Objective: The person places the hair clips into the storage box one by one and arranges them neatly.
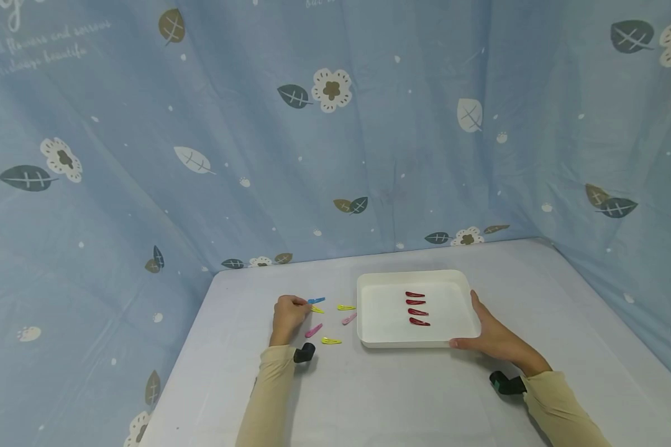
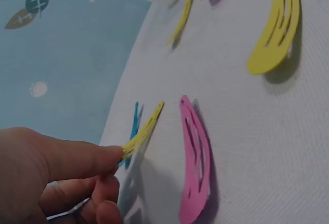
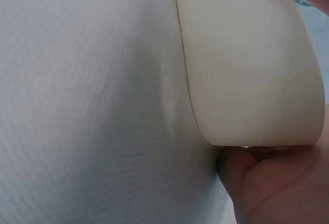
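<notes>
My left hand (image 1: 287, 315) pinches a yellow snap hair clip (image 2: 148, 126) between thumb and fingers, close above the tabletop. Just past it lies a blue hair clip (image 1: 316, 300), partly behind the yellow one in the left wrist view. A pink hair clip (image 2: 194, 162) lies beside that hand. My right hand (image 1: 494, 335) grips the near right corner of a white tray (image 1: 408, 344), with the thumb on the front wall and the fingers along the right side. Inside the tray, several dark red hair clips (image 1: 418, 312) form a column right of the middle.
Between the left hand and the tray lie another yellow clip (image 1: 346, 307) and a light pink clip (image 1: 349, 319). Nearer the front is one more yellow clip (image 1: 331, 341). A white cloth (image 1: 391, 397) covers the table, and a blue patterned curtain (image 1: 402, 155) hangs behind.
</notes>
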`<state>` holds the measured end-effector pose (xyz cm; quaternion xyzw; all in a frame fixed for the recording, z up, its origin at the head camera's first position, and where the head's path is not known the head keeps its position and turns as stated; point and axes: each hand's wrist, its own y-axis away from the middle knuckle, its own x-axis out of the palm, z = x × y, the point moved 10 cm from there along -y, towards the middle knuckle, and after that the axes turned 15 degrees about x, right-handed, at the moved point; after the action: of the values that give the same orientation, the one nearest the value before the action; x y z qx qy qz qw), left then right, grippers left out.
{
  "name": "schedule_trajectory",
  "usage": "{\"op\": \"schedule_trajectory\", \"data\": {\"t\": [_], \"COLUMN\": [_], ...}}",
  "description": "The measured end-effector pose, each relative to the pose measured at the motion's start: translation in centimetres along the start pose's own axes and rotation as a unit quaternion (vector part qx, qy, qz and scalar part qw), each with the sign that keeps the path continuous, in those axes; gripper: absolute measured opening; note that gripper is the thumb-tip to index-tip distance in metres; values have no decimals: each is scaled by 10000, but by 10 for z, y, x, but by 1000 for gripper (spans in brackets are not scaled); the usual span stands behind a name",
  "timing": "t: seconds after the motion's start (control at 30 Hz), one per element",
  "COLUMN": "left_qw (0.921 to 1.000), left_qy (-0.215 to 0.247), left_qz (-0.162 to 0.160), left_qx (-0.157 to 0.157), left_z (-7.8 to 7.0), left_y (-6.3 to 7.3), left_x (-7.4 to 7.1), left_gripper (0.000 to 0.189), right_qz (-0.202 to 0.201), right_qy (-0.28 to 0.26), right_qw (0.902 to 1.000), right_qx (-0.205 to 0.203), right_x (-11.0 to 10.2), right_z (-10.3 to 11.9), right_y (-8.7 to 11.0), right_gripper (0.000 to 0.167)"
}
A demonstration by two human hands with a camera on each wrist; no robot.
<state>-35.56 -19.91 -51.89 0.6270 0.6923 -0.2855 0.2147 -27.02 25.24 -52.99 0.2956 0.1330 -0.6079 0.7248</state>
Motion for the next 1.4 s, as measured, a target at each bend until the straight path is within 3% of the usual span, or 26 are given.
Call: {"op": "schedule_trajectory", "data": {"t": [0.43,0.9,1.4], "left_qw": [9985,9967,9920], "left_qy": [517,668,1057], "left_qz": [189,110,110], "left_qx": [-41,445,682], "left_z": [-4,-25,-48], "left_y": [0,-1,-4], "left_x": [-4,-10,-13], "left_gripper": [16,16,17], "right_qz": [-45,-46,-96], "right_qy": [140,120,46], "right_qw": [9998,9999,9995], "right_qx": [166,42,-305], "right_x": [1,0,-1], "right_z": [-3,-1,5], "right_y": [-1,0,1], "right_gripper": [140,138,135]}}
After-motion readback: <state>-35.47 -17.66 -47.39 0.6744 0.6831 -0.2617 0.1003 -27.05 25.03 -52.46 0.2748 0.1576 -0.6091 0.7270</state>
